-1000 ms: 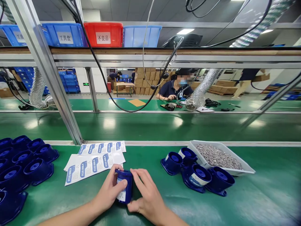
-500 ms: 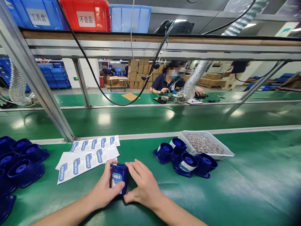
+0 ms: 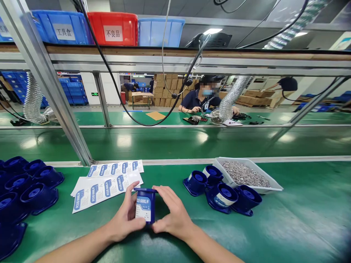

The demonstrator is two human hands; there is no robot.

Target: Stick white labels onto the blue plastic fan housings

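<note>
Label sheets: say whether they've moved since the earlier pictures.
No, the label sheets show no visible shift against the metal post; only the view shifted.

The room is bright. A white ceiling lamp [image 3: 213, 31] glows up high. Shiny white spots sit on the green belt [image 3: 161, 144], and pale glare washes the tabletop [image 3: 304, 215]. Faraway cardboard boxes [image 3: 158, 89] look fuzzy.

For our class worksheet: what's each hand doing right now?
Left hand: holding the labelled blue part.
Right hand: holding the same part at its right side.
</note>
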